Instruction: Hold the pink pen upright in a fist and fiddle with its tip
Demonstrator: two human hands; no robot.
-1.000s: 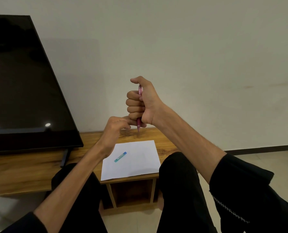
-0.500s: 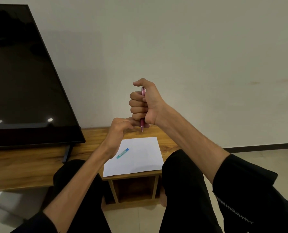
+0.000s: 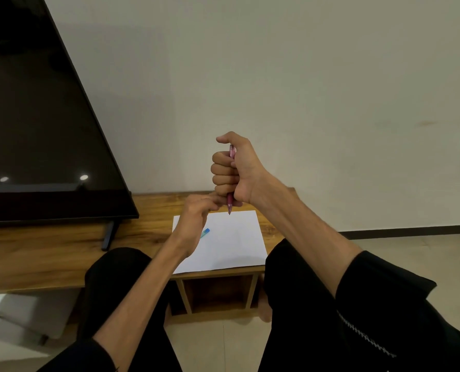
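Observation:
My right hand (image 3: 232, 170) grips a pink pen (image 3: 230, 204) in a fist, upright with its tip pointing down, and the thumb lies over the top end. My left hand (image 3: 196, 218) is just below and to the left, fingers curled, with its fingertips up against the bottom of the right fist near the pen's lower end. Whether those fingers pinch anything is hidden. Beneath both hands a white sheet of paper (image 3: 231, 240) lies on the wooden bench (image 3: 49, 251). A small blue and green cap (image 3: 205, 232) rests on the sheet, partly behind my left hand.
A large black television (image 3: 35, 124) stands on the bench at the left, on a thin leg (image 3: 108, 236). Plain wall behind. The bench has an open cubby (image 3: 218, 294) under the paper. My knees in black trousers (image 3: 298, 277) flank it over a tiled floor.
Both hands have kept their pose, and the right fist still holds the pen. The view has shifted a little, so hands and paper sit lower and further right in the picture.

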